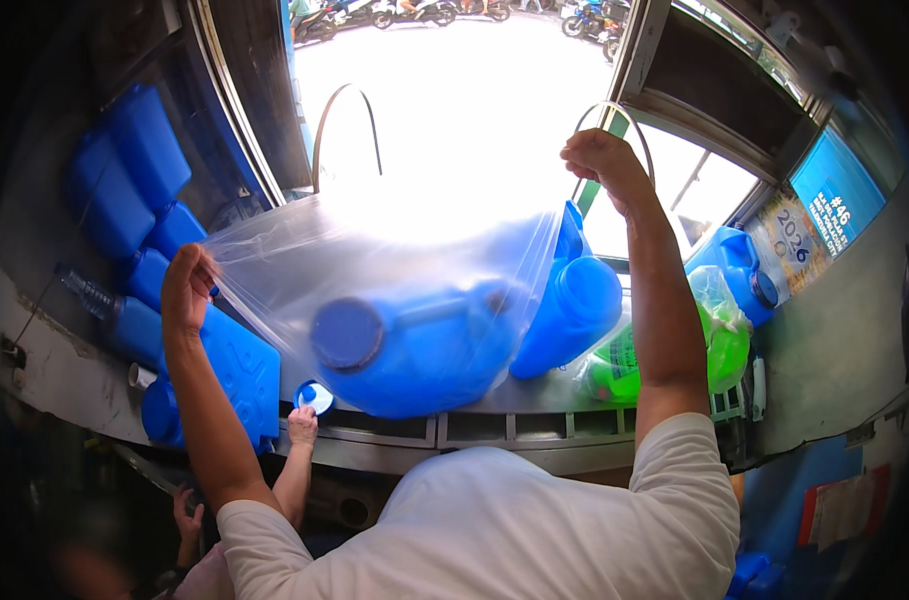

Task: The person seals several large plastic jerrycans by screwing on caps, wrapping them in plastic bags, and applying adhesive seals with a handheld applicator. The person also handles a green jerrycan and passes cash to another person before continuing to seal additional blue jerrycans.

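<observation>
A clear plastic bag (pixel 394 240) is stretched wide over a large blue water jug (pixel 424 350) with a dark round cap, lying on its side on the counter. My left hand (pixel 187 285) is closed on the bag's left edge. Raised higher at the right, my right hand (pixel 609 165) is closed in a pinch, and the bag's right edge runs up toward its fingertips; glare washes out the last stretch. Beside the bag, below my right hand, leans another blue container (pixel 579 305). A blue jug (pixel 234 370) lies near my left forearm.
Another person's hand (pixel 302 425) holds a round blue-and-white piece (pixel 315 398) at the counter's near edge (pixel 514 450). More blue jugs (pixel 124 190) are stacked at the left. Bagged green bottles (pixel 619 365) stand at the right. Two thin curved hoops (pixel 376 130) rise by the bright opening.
</observation>
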Motion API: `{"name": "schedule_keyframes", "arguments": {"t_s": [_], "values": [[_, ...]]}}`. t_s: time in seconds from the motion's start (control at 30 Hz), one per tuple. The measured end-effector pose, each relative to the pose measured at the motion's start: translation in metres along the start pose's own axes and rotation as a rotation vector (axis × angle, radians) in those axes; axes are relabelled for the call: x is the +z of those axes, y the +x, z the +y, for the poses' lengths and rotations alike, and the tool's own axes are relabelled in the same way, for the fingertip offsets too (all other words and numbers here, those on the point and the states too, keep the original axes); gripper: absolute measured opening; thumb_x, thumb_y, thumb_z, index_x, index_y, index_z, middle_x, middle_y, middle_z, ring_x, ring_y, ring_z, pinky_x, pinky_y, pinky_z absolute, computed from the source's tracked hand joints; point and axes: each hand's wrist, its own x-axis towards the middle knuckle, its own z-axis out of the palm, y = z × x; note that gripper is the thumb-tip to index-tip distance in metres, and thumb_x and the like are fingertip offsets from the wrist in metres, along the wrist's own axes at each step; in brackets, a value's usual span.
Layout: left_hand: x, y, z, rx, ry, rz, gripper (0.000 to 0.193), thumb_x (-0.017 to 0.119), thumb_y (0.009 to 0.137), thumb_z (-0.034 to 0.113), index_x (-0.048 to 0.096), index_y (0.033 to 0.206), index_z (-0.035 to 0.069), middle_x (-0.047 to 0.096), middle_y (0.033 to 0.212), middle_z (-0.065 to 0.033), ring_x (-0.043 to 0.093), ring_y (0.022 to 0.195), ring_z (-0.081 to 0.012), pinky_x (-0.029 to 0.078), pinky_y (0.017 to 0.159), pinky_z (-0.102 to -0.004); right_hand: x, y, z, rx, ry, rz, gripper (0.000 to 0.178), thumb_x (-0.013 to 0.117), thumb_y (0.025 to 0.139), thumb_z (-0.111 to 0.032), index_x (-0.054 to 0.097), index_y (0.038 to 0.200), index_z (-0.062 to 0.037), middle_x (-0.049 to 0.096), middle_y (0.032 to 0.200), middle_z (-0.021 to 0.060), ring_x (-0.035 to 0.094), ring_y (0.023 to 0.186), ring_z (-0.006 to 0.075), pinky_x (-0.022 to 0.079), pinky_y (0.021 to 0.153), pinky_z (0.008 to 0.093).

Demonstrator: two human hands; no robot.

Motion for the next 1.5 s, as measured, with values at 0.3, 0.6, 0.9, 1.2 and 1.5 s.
{"name": "schedule_keyframes", "arguments": {"t_s": [0.3,0.6,0.9,1.2,1.5], "values": [[0.003,-0.008,0.005,0.121,-0.004,-0.023,0.013,0.076,0.091,0.016,0.066,0.099,0.016,0.065,0.083,0.0026,0.062,0.076,-0.0082,0.051,0.072,-0.0259,-0.005,-0.022,-0.016,-0.101,-0.011,-0.037,0.009,0.076,0.088,-0.013,0.071,0.096,-0.0114,0.071,0.089,0.0017,0.068,0.083,0.0146,0.054,0.084,0.0322],[-0.014,0.012,-0.014,-0.002,0.098,0.129,0.017,0.076,0.091,0.019,0.066,0.104,0.016,0.064,0.083,0.0042,0.06,0.074,-0.0058,0.05,0.07,-0.0226,0.011,-0.012,0.002,-0.109,-0.362,0.035,0.015,0.066,0.094,-0.016,0.07,0.105,-0.007,0.072,0.096,0.0084,0.069,0.092,0.02,0.053,0.09,0.034],[0.036,-0.099,-0.056,0.983,1.555,0.216,0.063,0.064,0.092,0.019,0.04,0.15,0.011,0.038,0.156,-0.0206,0.04,0.143,-0.036,0.04,0.111,-0.0498,0.023,-0.136,0.058,-0.864,-1.44,0.164,0.066,0.065,0.088,-0.004,0.044,0.149,-0.0199,0.038,0.154,0.0208,0.037,0.143,0.0425,0.033,0.113,0.0594],[0.011,-0.062,-0.061,-0.077,1.114,-0.009,0.042,0.068,0.094,0.022,0.059,0.133,0.009,0.069,0.112,-0.0061,0.066,0.102,-0.0178,0.052,0.091,-0.0373,0.077,-0.121,0.075,-0.85,-1.628,-0.188,0.075,0.057,0.083,0.001,0.042,0.151,-0.028,0.036,0.158,0.0105,0.031,0.147,0.0378,0.023,0.119,0.0587],[-0.021,-0.067,-0.02,0.751,1.278,0.481,0.067,0.072,0.091,0.026,0.041,0.147,0.008,0.045,0.147,-0.0193,0.046,0.134,-0.0352,0.039,0.108,-0.0483,0.069,-0.098,0.061,-0.806,-1.637,-0.266,0.068,0.058,0.087,-0.003,0.044,0.149,-0.0264,0.038,0.157,0.0096,0.032,0.146,0.035,0.022,0.12,0.0569]]}}
